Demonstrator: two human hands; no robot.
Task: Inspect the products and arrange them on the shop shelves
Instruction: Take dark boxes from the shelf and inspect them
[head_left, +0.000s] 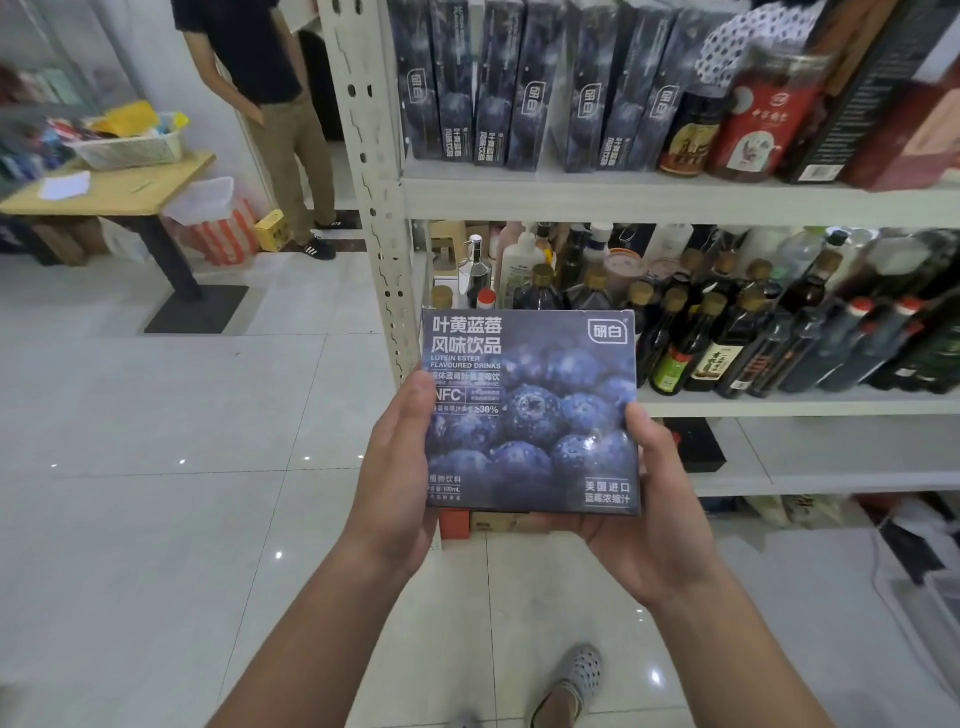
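1. Item under inspection: one blueberry drink box (530, 410), flat and rectangular, printed face turned up toward the camera. It is held in mid-air in front of the shelving unit (374, 208), level with the middle shelf and off every surface.

2. Left hand (400, 473): wrapped around the box's left edge, thumb lying along the printed face, fingers hidden behind the box. Closed on the box, not spread.

3. Right hand (644, 499): cups the lower right corner, thumb pressed on the right edge of the face, palm under the near edge. Also closed on the box.

4. Handling, judged: the carton looks like stiff printed card with crisp corners and no visible dents. The print says drinks, so it is probably moderately heavy for its size, with the load liable to shift if tipped. The surface has a slight sheen and may be somewhat slippery; a grip on opposite edges, as now, suits it better than a pinch on one corner. Squeezing the broad face could crease the card.

5. Destination, judged: a row of matching boxes (519, 88) stands upright on the upper shelf (623, 195), far and above the held box. The box would need turning onto its narrow side to join them.

6. Surroundings: bottles (727, 332) crowd the middle shelf, just right of and behind the box; a careless swing could knock them. A bench (104, 192) carrying a basket stands far left, beside a standing person (270, 104).
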